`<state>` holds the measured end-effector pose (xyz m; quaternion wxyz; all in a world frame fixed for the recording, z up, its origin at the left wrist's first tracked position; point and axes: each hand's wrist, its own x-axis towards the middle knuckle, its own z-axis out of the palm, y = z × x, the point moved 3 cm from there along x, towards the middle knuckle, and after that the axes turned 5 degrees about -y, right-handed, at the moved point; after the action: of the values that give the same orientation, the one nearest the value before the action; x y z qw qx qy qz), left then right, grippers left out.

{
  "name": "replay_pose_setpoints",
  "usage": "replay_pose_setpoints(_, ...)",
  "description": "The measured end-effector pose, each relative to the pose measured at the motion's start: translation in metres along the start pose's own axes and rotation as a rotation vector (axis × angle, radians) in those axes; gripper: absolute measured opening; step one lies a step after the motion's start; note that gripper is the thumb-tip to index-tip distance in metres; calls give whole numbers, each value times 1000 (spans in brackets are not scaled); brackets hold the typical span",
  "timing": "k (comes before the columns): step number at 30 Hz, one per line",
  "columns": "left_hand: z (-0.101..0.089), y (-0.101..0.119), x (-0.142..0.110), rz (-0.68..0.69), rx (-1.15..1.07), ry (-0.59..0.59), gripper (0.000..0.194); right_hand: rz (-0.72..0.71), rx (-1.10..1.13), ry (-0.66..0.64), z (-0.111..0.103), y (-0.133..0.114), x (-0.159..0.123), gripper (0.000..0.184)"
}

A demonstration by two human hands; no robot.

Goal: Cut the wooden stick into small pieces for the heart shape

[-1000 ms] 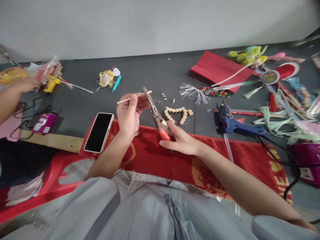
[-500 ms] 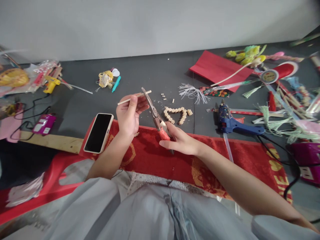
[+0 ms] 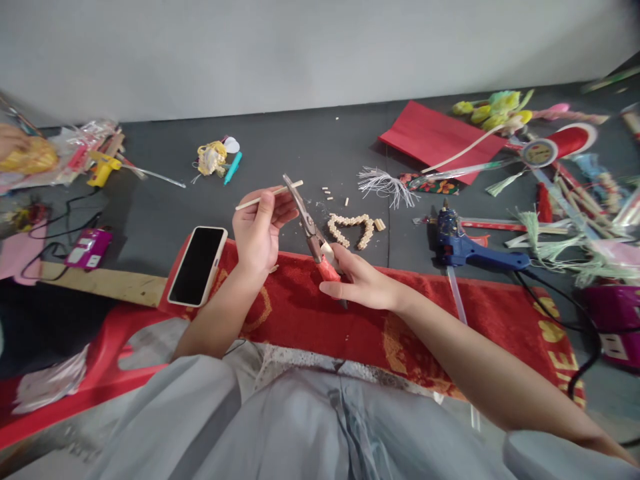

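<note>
My left hand pinches a thin pale wooden stick between thumb and fingers. The stick's right end lies at the blades of a pair of shears with a red-wrapped handle. My right hand is closed around the handles; whether the blades press on the stick I cannot tell. Right of the blades, a heart outline made of short stick pieces rests on the dark table. A small joined cluster of pieces sits beside it, and several loose cut bits lie behind.
A phone lies left of my forearm, on the red towel. A blue glue gun with a cable stands at right, before a red thread spool, tassels and red paper. A yellow glue gun is at left, near another person's hand.
My hands, the stick and the shears hold almost the same position. At far left, the other person's hand has left the yellow glue gun's side and now shows over the yellow bundle.
</note>
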<state>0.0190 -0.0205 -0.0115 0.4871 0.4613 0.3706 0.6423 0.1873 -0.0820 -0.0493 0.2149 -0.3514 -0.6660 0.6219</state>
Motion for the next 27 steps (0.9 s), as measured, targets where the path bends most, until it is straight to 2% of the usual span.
replay_pose_setpoints(27, -2, -1, 1, -27, 20, 17, 34, 11, -13, 11, -1, 2, 0, 45)
